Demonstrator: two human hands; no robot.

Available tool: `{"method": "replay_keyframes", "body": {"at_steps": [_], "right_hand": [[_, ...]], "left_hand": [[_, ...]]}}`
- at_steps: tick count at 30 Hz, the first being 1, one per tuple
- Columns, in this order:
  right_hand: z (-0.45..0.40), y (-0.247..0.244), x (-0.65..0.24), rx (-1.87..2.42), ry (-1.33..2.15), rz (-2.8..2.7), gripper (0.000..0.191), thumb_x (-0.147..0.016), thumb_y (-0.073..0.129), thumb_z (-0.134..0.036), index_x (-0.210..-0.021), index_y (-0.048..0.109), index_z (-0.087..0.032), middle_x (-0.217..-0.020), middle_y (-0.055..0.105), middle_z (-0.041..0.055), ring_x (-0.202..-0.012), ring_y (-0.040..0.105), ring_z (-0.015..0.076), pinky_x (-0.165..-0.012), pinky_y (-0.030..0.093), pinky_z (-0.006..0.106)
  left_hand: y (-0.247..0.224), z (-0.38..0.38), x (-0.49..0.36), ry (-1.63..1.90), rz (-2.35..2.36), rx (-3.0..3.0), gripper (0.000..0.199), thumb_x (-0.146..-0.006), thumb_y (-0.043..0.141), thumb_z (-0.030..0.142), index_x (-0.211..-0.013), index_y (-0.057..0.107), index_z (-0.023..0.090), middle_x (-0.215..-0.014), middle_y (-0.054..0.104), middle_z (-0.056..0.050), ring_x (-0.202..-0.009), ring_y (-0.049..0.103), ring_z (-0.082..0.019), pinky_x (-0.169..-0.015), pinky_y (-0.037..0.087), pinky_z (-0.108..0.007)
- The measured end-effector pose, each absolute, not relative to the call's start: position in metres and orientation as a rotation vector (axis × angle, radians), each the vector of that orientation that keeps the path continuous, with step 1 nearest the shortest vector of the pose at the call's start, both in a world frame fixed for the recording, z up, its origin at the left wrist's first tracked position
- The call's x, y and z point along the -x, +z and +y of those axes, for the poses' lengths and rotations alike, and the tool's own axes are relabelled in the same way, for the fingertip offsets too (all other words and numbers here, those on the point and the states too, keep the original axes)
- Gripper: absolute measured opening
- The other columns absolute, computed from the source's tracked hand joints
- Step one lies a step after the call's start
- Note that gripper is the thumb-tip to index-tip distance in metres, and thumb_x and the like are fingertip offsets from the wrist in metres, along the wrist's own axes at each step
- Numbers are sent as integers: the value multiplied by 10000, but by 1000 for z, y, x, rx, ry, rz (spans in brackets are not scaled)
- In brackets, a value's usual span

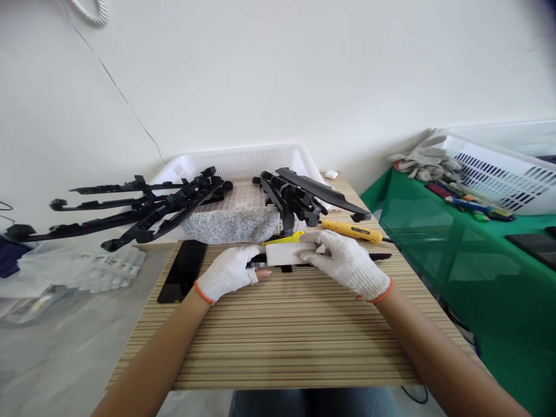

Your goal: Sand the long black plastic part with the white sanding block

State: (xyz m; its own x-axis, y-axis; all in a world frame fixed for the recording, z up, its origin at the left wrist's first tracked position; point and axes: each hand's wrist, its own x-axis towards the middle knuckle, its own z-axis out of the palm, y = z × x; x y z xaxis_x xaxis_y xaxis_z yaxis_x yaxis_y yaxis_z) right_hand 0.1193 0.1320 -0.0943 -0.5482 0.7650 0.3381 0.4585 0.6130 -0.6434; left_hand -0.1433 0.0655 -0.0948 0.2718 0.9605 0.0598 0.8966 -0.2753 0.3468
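Observation:
My left hand, in a white knit glove with an orange cuff, is closed around the left end of a long black plastic part. A bare thumb tip shows past the glove. My right hand, gloved the same way, pinches the right end of a white rectangular block. This block lies against the black part and hides its middle; its material I cannot tell. Just behind it is a bright yellow object, partly covered. A yellow-handled tool lies beyond my right hand.
A white basket at the back holds black plastic parts sticking out left and right, with a grey cloth over its front. A phone lies left on the striped table. Pens and gloves sit on a green-covered table.

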Motion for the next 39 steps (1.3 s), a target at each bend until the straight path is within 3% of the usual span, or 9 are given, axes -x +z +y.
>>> {"method": "replay_keyframes", "body": {"at_steps": [7, 16, 22, 27, 34, 39], "right_hand": [[141, -83, -137, 1093, 692, -2281, 199, -802, 688, -251, -997, 730, -248, -981, 752, -10, -755, 671, 147, -688, 544, 263], [120, -95, -108, 1059, 463, -2261, 266, -831, 715, -428, -1002, 683, -227, -939, 729, 29, -788, 688, 185, -679, 526, 279], [126, -97, -113, 1045, 535, -2297, 307, -861, 693, -386, -1149, 671, -284, -1111, 723, 18, -971, 699, 218, -817, 561, 334], [136, -97, -126, 1005, 624, -2245, 243, -869, 690, -317, -1110, 711, -294, -1132, 727, 2, -1060, 683, 219, -923, 554, 361], [126, -101, -114, 981, 585, -2305, 241, -876, 686, -338, -1111, 707, -288, -1131, 712, 22, -1000, 696, 213, -868, 569, 340], [131, -98, -118, 957, 609, -2293, 256, -875, 689, -334, -1126, 706, -283, -1118, 723, 20, -1030, 690, 220, -921, 556, 361]], "left_hand": [[-99, 66, 146, 426, 1703, -2339, 458, -837, 660, 519, -1177, 656, 213, -1041, 760, -51, -922, 718, -235, -795, 531, -310], [-95, 64, 141, 395, 1681, -2420, 432, -808, 675, 543, -1032, 687, 174, -800, 720, -42, -692, 679, -204, -642, 500, -283], [-96, 64, 141, 368, 1730, -2366, 400, -906, 540, 486, -1152, 670, 198, -916, 752, -69, -773, 708, -224, -671, 520, -297], [-95, 65, 136, 346, 1739, -2357, 393, -891, 577, 456, -1212, 650, 241, -983, 755, -51, -840, 716, -230, -695, 531, -299], [-98, 63, 136, 399, 1739, -2362, 370, -868, 607, 436, -1150, 661, 203, -994, 754, -67, -851, 716, -238, -726, 537, -316], [-97, 63, 137, 377, 1740, -2355, 380, -864, 612, 445, -1164, 655, 216, -978, 756, -59, -849, 714, -233, -735, 537, -313]]}}
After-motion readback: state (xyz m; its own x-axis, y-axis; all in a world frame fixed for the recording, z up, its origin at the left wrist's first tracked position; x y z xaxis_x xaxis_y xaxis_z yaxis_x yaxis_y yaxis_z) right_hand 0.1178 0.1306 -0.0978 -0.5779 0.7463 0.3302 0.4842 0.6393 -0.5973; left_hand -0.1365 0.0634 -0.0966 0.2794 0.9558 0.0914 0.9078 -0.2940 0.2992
